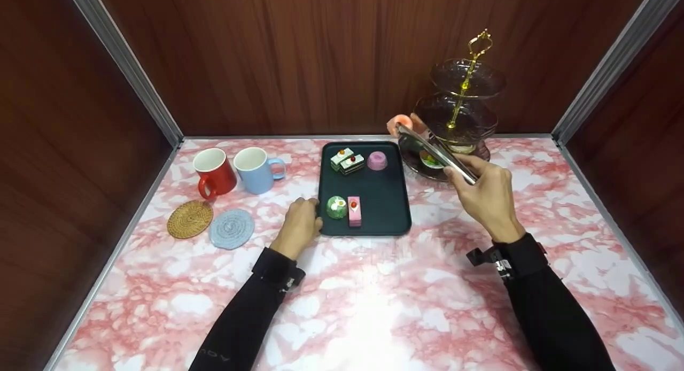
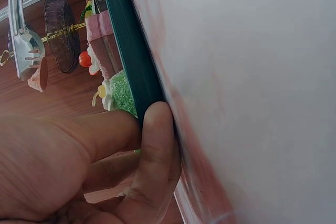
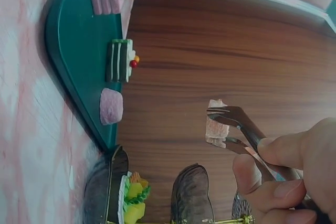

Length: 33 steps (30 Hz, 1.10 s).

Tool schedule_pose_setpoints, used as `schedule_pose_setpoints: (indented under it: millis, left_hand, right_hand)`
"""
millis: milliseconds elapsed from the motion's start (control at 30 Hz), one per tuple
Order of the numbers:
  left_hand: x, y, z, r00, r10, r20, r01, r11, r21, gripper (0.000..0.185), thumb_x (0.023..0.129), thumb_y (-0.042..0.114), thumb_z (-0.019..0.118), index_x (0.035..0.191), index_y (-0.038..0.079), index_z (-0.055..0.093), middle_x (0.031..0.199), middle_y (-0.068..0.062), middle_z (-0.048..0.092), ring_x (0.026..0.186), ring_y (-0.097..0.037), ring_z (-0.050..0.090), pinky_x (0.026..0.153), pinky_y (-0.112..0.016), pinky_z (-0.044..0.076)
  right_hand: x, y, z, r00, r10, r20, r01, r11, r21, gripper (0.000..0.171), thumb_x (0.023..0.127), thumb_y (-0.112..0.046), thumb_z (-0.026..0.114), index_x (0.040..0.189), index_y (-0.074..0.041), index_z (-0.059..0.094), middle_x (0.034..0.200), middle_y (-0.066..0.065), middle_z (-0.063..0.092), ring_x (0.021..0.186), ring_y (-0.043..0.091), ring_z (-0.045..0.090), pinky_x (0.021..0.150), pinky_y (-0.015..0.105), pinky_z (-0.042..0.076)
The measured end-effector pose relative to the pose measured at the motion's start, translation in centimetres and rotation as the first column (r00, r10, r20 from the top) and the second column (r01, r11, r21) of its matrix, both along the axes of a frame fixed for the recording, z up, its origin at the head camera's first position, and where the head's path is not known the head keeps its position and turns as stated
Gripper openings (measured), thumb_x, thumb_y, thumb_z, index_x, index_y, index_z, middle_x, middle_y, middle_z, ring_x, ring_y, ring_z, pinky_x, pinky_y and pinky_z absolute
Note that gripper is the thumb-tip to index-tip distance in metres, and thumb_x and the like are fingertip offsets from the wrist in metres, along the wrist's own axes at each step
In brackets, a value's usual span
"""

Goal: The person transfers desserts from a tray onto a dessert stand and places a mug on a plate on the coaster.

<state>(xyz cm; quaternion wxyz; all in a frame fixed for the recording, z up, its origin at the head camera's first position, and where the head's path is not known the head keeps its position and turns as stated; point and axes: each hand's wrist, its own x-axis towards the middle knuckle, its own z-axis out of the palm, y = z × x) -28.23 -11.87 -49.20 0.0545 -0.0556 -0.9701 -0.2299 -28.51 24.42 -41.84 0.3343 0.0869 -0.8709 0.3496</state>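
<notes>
My right hand [image 1: 483, 197] grips metal serving tongs [image 1: 438, 153], and their tips clasp a small pink-orange cake [image 1: 401, 124]. In the right wrist view the cake [image 3: 216, 123] hangs above the level of the tray, between the forked ends. My left hand [image 1: 300, 224] pinches the near left rim of the dark green tray [image 1: 377, 194]; thumb and fingers close over its edge in the left wrist view. On the tray lie two white-topped cake slices [image 1: 351, 163], a pink round cake [image 1: 377, 160], a green round cake [image 1: 336, 207] and a pink slice [image 1: 355, 211].
Behind the tongs stands a tiered, dark glass stand [image 1: 465, 114] with a gold stem; a fruit-topped tart [image 1: 429, 160] sits on its bottom plate. To the left are a red mug [image 1: 216, 173], a blue mug [image 1: 255, 172], a brown coaster [image 1: 190, 219] and a grey-blue coaster [image 1: 231, 229].
</notes>
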Motion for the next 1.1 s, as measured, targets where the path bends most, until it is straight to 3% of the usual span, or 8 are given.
schedule_pose_setpoints:
  millis: [400,600,933,1100]
  left_hand:
    - [-0.4,-0.1,0.4,1.000,0.011,0.021,-0.011,1.000,0.017,0.042,0.078,0.011,0.063,0.120,0.005,0.059,0.104,-0.018,0.058,0.098,-0.033,0.056,0.087,-0.039,0.048]
    - [-0.4,-0.2,0.2,1.000,0.008,0.006,-0.008,1.000,0.013,0.041,0.078,0.010,0.063,0.119,0.004,0.059,0.104,-0.018,0.059,0.098,-0.033,0.057,0.087,-0.040,0.048]
    - [-0.2,0.0,0.1,1.000,0.012,0.016,-0.013,1.000,0.023,0.042,0.079,0.010,0.063,0.120,0.005,0.059,0.105,-0.017,0.058,0.099,-0.031,0.056,0.088,-0.038,0.048]
    - [-0.1,0.1,0.1,1.000,0.010,0.018,-0.010,1.000,0.002,0.041,0.078,0.010,0.064,0.119,0.005,0.059,0.104,-0.017,0.059,0.099,-0.031,0.057,0.087,-0.038,0.048]
  right_hand:
    - [-1.2,0.9,0.8,0.995,-0.091,-0.031,0.090,0.996,-0.027,0.035,0.078,-0.040,0.070,0.109,-0.023,0.069,0.093,0.002,0.073,0.071,0.017,0.065,0.059,0.020,0.037]
    - [-1.8,1.1,0.8,0.990,-0.139,-0.003,0.139,0.990,-0.010,0.035,0.080,-0.041,0.068,0.110,-0.022,0.069,0.091,0.003,0.073,0.067,0.019,0.063,0.057,0.025,0.036]
    - [-2.8,1.0,0.8,0.982,-0.187,0.016,0.187,0.982,-0.001,0.037,0.082,-0.040,0.065,0.111,-0.017,0.068,0.093,0.010,0.072,0.072,0.028,0.065,0.062,0.039,0.042]
    - [-3.0,1.1,0.8,0.971,-0.228,0.066,0.228,0.974,0.015,0.038,0.082,-0.041,0.063,0.113,-0.018,0.067,0.094,0.011,0.072,0.079,0.031,0.066,0.067,0.044,0.045]
